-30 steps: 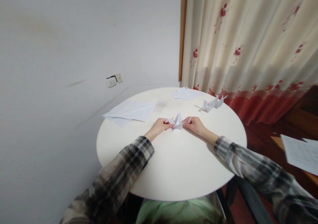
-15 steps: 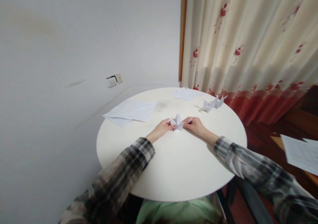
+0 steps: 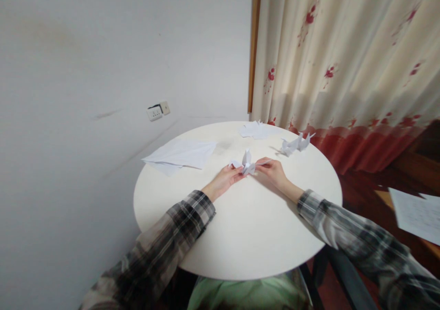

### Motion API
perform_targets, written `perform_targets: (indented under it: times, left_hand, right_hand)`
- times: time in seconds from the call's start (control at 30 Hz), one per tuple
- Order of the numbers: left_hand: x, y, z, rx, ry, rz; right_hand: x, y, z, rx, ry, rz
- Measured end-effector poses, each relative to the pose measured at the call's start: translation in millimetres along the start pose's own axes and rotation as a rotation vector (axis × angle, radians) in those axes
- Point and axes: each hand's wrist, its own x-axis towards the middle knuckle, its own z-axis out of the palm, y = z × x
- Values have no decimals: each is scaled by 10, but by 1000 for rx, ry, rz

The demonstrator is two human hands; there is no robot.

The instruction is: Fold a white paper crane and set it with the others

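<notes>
A white folded paper crane (image 3: 247,162) is held between both hands over the middle of the round white table (image 3: 247,236), one wing pointing up. My left hand (image 3: 225,179) is closed on its left end, the fingers reaching under the body. With thumb and fingers pinched, my right hand (image 3: 273,171) grips the pointed right end of the crane. Parts of the crane's lower body are hidden behind the fingers.
Sheets of white paper (image 3: 182,154) lie on the table's left side. Smaller paper pieces (image 3: 255,130) rest at the far edge, and folded paper cranes (image 3: 291,146) stand at the far right. A wall borders the left; a curtain (image 3: 343,71) hangs behind.
The crane has risen slightly off the tabletop and tilted in my hands. My right hand has lifted a little, and my left fingers have slid further under the crane.
</notes>
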Motion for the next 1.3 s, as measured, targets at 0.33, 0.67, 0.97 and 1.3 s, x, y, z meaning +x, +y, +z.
perform_targets:
  times: [0.33,0.67,0.97,1.3]
  left_hand:
    - [24,-18,-21,-101,21,16]
    - [-20,102,-9,142,29,10]
    - [-46,111,-51,339,-17,-13]
    - [-14,49,-50,360,-26,-29]
  right_hand:
    - [23,12,6,165,-52,107]
    - [39,-56,-51,237,-210,186]
    - [147,-17,-258,317,-9,165]
    - [95,-97,-198,324,-228,333]
